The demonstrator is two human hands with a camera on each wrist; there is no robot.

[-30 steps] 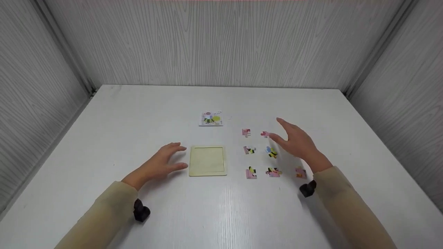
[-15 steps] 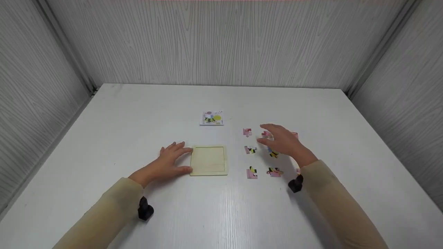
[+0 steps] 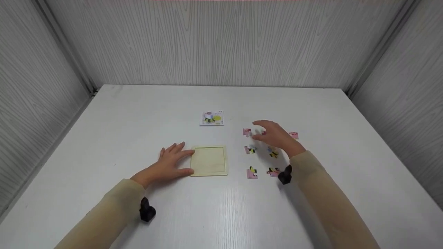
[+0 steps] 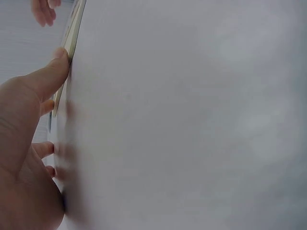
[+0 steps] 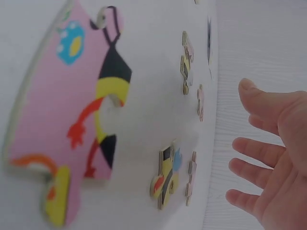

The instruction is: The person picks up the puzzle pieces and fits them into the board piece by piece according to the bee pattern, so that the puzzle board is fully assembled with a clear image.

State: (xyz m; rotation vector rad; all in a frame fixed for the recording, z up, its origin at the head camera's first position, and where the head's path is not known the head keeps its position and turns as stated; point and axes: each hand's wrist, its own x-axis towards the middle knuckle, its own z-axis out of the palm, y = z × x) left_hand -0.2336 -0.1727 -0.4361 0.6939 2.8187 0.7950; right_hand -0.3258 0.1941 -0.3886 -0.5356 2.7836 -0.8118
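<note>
My left hand point(image 3: 168, 164) has its fingers spread, with thumb and index finger touching the left edge of a pale wooden puzzle tray point(image 3: 209, 159). The left wrist view shows the thumb against the tray's edge point(image 4: 75, 40). My right hand point(image 3: 275, 135) hovers over the pink puzzle pieces, holding nothing, its thumb and index finger apart beside the back-left piece point(image 3: 246, 131). From the right wrist, the hand point(image 5: 283, 129) is seen raised above the table, fingers apart. A pink piece with black and yellow stripes point(image 5: 53, 115) looms close there. The right hand and forearm hide some pieces.
Other pieces lie apart in rows right of the tray: a striped one point(image 3: 273, 152), a front-left one point(image 3: 252, 173) and a back-right one point(image 3: 293, 135). A flat picture card or box point(image 3: 211, 118) lies behind the tray. Grey wood-grain panels point(image 3: 221, 45) enclose the white table.
My left hand has moved right and now touches the tray's edge. The right hand has moved left over the pieces, toward the back-left one, uncovering the back-right piece.
</note>
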